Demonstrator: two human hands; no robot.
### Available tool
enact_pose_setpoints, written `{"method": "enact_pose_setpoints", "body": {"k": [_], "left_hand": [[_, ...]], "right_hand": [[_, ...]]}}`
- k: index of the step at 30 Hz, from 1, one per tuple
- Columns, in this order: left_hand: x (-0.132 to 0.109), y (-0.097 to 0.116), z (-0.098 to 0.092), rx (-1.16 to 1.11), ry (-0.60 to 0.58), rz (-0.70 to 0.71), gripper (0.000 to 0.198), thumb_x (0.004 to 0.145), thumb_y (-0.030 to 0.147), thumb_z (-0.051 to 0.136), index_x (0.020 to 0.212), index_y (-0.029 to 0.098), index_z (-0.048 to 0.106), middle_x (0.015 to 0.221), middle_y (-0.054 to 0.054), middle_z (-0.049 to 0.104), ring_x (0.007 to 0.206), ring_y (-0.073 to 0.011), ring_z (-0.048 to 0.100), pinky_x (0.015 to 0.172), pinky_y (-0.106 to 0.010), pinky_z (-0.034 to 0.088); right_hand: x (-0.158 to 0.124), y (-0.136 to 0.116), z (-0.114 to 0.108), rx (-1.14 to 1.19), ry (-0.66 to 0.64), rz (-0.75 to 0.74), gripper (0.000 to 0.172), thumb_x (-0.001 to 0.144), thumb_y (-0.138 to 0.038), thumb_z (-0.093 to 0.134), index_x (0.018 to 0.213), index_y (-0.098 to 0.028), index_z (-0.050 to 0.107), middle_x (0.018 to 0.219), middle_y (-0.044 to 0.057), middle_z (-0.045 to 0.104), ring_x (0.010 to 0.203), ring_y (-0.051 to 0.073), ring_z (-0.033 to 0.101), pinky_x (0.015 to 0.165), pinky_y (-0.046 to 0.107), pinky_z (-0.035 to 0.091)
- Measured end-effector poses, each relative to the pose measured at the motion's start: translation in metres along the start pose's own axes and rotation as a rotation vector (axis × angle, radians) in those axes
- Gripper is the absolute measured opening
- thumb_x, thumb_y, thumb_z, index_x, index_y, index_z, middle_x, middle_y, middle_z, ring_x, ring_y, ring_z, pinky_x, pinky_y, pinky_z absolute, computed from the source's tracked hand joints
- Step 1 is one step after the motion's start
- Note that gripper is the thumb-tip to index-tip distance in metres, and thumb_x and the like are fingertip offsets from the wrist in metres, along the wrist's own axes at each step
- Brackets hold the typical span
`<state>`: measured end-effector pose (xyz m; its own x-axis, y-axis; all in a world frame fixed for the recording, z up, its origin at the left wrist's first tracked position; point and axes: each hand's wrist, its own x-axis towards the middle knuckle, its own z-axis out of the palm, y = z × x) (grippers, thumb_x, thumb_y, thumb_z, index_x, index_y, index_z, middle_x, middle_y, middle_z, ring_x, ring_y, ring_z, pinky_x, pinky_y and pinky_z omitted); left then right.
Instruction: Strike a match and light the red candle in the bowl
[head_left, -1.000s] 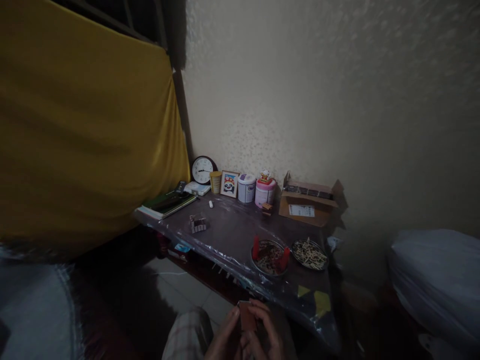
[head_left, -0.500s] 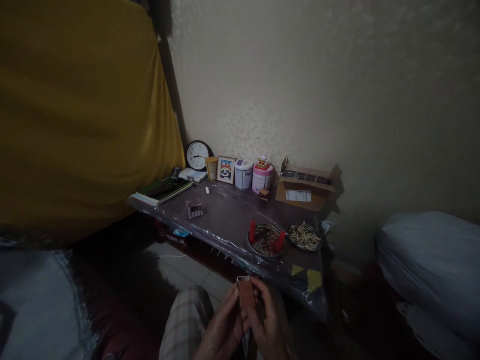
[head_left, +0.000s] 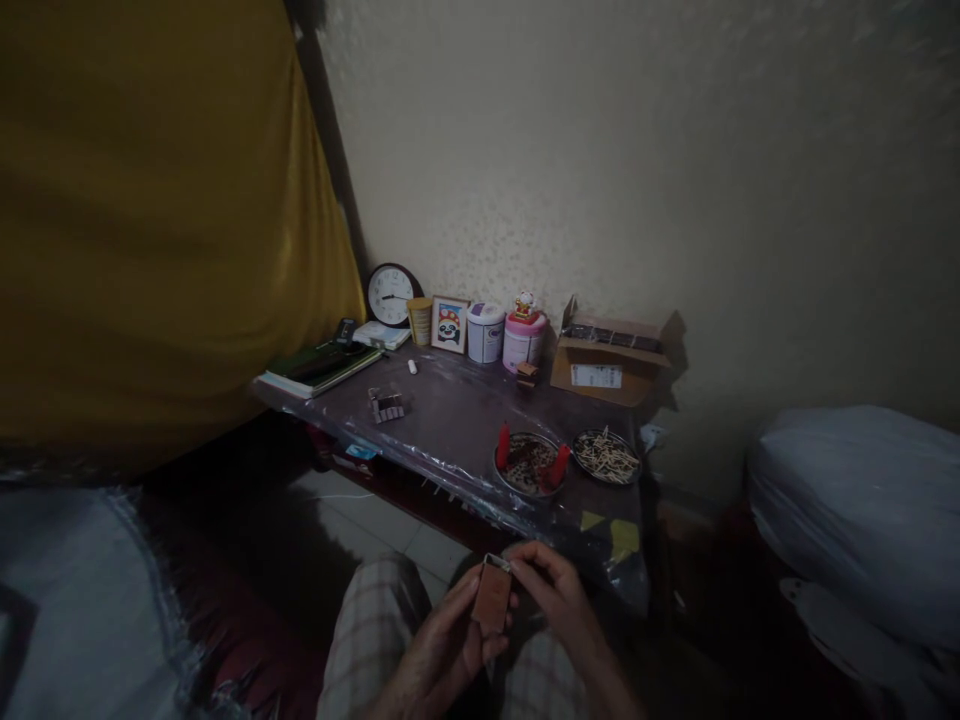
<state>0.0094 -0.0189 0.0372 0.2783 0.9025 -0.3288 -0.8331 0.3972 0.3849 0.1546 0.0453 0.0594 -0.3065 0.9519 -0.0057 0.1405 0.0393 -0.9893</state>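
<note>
My left hand (head_left: 442, 655) grips a small reddish-brown matchbox (head_left: 492, 596) upright over my lap, its top end showing a pale edge. My right hand (head_left: 559, 595) is at the box's upper right, fingertips pinched at its top end. Both hands hang just in front of the near edge of a low table (head_left: 450, 440) wrapped in clear plastic. On the table near me stand a round dish (head_left: 529, 466) with two red pieces in it and a second dish (head_left: 606, 455) heaped with matchsticks.
A small stack of matchboxes (head_left: 385, 405) lies mid-table. At the back stand a clock (head_left: 390, 294), a cup, a framed picture (head_left: 449, 325), two tubs and an open cardboard box (head_left: 609, 361). Books (head_left: 315, 368) lie at the left. A yellow cloth (head_left: 150, 230) hangs left; a white bag (head_left: 862, 510) sits right.
The view has tilted down, so my hands show more fully. My right hand has shifted from the box's face to its top end, and the box now tilts slightly.
</note>
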Motion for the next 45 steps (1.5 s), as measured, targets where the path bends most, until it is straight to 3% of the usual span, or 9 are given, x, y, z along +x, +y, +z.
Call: {"method": "enact_pose_setpoints", "body": {"k": [9, 16, 21, 24, 30, 36, 41, 45], "left_hand": [[-0.002, -0.005, -0.002, -0.008, -0.020, -0.045, 0.031, 0.087, 0.030, 0.053, 0.114, 0.016, 0.059, 0.088, -0.010, 0.074, 0.073, -0.0153, 0.068, 0.062, -0.024, 0.046], [-0.003, -0.006, -0.010, -0.073, -0.038, -0.065, 0.032, 0.088, 0.029, 0.051, 0.114, 0.014, 0.059, 0.090, -0.012, 0.074, 0.077, -0.0169, 0.069, 0.063, -0.025, 0.046], [-0.001, -0.001, -0.018, -0.252, -0.064, -0.132, 0.028, 0.085, 0.029, 0.054, 0.099, 0.009, 0.067, 0.084, -0.012, 0.076, 0.072, -0.0148, 0.070, 0.068, -0.024, 0.048], [-0.001, 0.001, -0.019, -0.261, -0.069, -0.146, 0.027, 0.084, 0.029, 0.054, 0.097, 0.008, 0.067, 0.083, -0.013, 0.076, 0.070, -0.0161, 0.070, 0.067, -0.025, 0.049], [-0.004, 0.000, -0.013, -0.161, -0.081, -0.059, 0.028, 0.087, 0.024, 0.048, 0.107, 0.012, 0.063, 0.087, -0.013, 0.075, 0.074, -0.0178, 0.069, 0.063, -0.027, 0.047], [-0.005, 0.001, -0.012, -0.091, -0.067, -0.043, 0.044, 0.088, 0.022, 0.047, 0.131, 0.019, 0.044, 0.086, -0.010, 0.074, 0.074, -0.0180, 0.068, 0.063, -0.028, 0.046], [-0.004, 0.001, -0.010, -0.039, -0.078, -0.036, 0.047, 0.087, 0.022, 0.048, 0.133, 0.020, 0.042, 0.088, -0.010, 0.073, 0.079, -0.0194, 0.068, 0.062, -0.027, 0.046], [-0.004, 0.001, -0.007, -0.007, -0.062, -0.045, 0.047, 0.086, 0.021, 0.049, 0.133, 0.019, 0.043, 0.086, -0.009, 0.072, 0.078, -0.0199, 0.069, 0.060, -0.026, 0.046]], "right_hand": [[0.000, 0.004, 0.006, 0.076, 0.042, 0.062, 0.024, 0.072, -0.040, 0.064, 0.062, -0.019, 0.057, 0.057, -0.004, 0.054, 0.052, 0.012, 0.051, 0.054, 0.024, 0.041], [0.003, 0.015, 0.007, -0.114, 0.086, -0.022, 0.022, 0.076, -0.036, 0.060, 0.063, -0.018, 0.059, 0.062, -0.001, 0.058, 0.064, 0.016, 0.055, 0.063, 0.026, 0.043], [0.006, 0.017, -0.001, -0.132, 0.083, -0.043, 0.024, 0.081, -0.041, 0.057, 0.080, -0.018, 0.065, 0.076, 0.003, 0.066, 0.074, 0.020, 0.061, 0.070, 0.029, 0.046], [0.007, 0.015, -0.006, -0.131, 0.080, -0.037, 0.027, 0.081, -0.044, 0.057, 0.081, -0.018, 0.064, 0.074, 0.003, 0.066, 0.072, 0.020, 0.062, 0.068, 0.029, 0.047], [0.006, 0.010, -0.010, -0.183, -0.002, -0.111, 0.020, 0.084, -0.037, 0.056, 0.082, -0.019, 0.064, 0.079, 0.004, 0.068, 0.077, 0.019, 0.064, 0.071, 0.029, 0.048], [0.008, -0.014, -0.008, -0.361, -0.151, -0.303, 0.009, 0.085, -0.019, 0.056, 0.080, -0.020, 0.063, 0.084, 0.001, 0.065, 0.082, 0.015, 0.062, 0.076, 0.025, 0.047], [0.009, -0.035, -0.009, -0.679, -0.340, -0.310, 0.016, 0.088, -0.015, 0.050, 0.084, -0.022, 0.064, 0.089, 0.000, 0.063, 0.081, 0.013, 0.061, 0.074, 0.023, 0.045], [0.009, -0.041, -0.010, -0.928, -0.417, -0.399, 0.018, 0.089, -0.015, 0.048, 0.081, -0.022, 0.063, 0.083, 0.000, 0.061, 0.074, 0.013, 0.059, 0.066, 0.022, 0.042]]}}
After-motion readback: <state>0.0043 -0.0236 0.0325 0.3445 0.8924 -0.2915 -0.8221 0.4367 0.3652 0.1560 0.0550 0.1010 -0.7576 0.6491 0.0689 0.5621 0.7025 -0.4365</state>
